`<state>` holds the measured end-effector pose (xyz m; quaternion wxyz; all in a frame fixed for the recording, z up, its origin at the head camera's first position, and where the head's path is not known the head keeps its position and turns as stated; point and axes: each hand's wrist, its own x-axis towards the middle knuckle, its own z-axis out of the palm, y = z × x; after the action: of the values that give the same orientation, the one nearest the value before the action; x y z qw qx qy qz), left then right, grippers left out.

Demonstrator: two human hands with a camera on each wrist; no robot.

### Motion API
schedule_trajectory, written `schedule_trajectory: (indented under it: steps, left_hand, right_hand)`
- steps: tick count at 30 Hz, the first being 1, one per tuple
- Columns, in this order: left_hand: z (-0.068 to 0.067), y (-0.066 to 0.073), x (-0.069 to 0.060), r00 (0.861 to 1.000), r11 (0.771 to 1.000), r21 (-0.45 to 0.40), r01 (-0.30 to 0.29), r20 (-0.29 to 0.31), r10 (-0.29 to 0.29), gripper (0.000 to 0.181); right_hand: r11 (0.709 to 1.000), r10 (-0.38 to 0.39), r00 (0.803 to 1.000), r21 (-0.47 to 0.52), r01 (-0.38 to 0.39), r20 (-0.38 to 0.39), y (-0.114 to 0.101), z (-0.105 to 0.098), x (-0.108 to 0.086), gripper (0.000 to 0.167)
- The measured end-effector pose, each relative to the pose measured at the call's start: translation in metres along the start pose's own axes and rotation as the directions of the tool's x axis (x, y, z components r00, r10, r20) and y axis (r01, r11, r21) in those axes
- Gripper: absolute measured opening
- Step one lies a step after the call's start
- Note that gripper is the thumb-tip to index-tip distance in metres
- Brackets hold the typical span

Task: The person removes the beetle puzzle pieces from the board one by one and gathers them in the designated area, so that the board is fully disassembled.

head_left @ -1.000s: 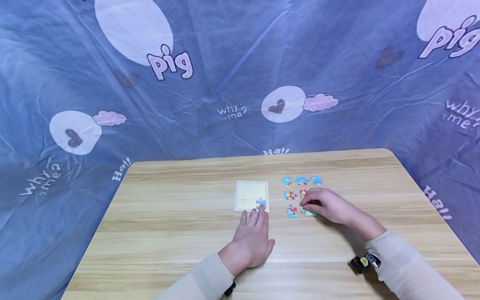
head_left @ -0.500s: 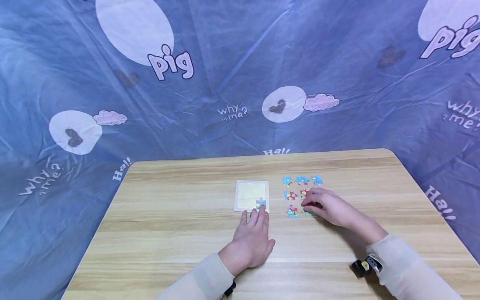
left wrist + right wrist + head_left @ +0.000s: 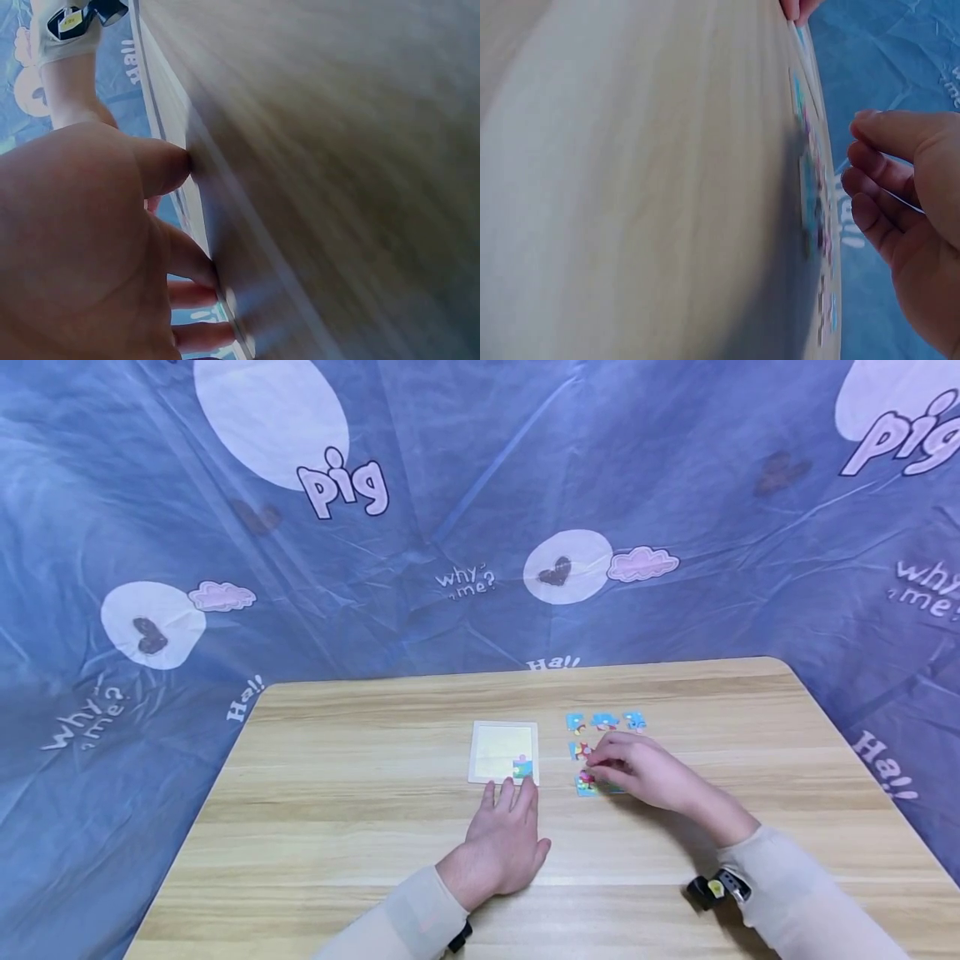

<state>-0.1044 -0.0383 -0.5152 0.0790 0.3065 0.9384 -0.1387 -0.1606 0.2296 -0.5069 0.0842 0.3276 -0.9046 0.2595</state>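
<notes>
In the head view my left hand [image 3: 504,843] lies with straight fingers at the near edge of a pale puzzle frame [image 3: 475,752]. One blue-and-green jigsaw piece [image 3: 522,769] sits in the frame's near right corner, just beyond my fingertips. My right hand [image 3: 648,772] hovers over loose jigsaw pieces to the right of the frame. Its thumb and fingers are loosely bent, and the right wrist view shows nothing between the fingers [image 3: 870,180]. Close to those fingertips are a red-and-blue piece [image 3: 587,783] and a middle-row piece [image 3: 581,751]. The hand hides other pieces in part.
Three blue-topped pieces form the back row: a left one [image 3: 575,722], a middle one [image 3: 604,721] and a right one [image 3: 635,720]. All this lies on a wooden table [image 3: 337,827]. A blue printed cloth [image 3: 420,510] hangs behind it.
My right hand has moved left, from the near right piece toward the left column. My left fingertips have drawn back slightly from the piece in the frame; the rest of that hand is still.
</notes>
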Motion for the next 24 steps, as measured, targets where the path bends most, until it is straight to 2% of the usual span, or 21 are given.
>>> schedule_trajectory:
  steps: [6,14,24]
  left_hand:
    - [0.0,-0.001,0.0,1.0,1.0,-0.009,-0.002,-0.015,0.002,0.073]
    - [-0.001,-0.003,0.0,1.0,0.999,-0.032,-0.008,-0.016,0.008,0.073]
    - [0.0,-0.003,0.001,1.0,0.999,-0.048,-0.01,-0.024,0.009,0.074]
  right_hand:
    - [0.999,0.008,1.0,0.051,-0.009,0.021,-0.009,0.007,0.021,0.008]
    - [0.997,0.042,0.994,0.063,-0.048,0.099,-0.022,0.027,0.057,0.01]
    - [0.995,0.078,0.993,0.058,-0.083,0.093,-0.027,0.046,0.075,0.014]
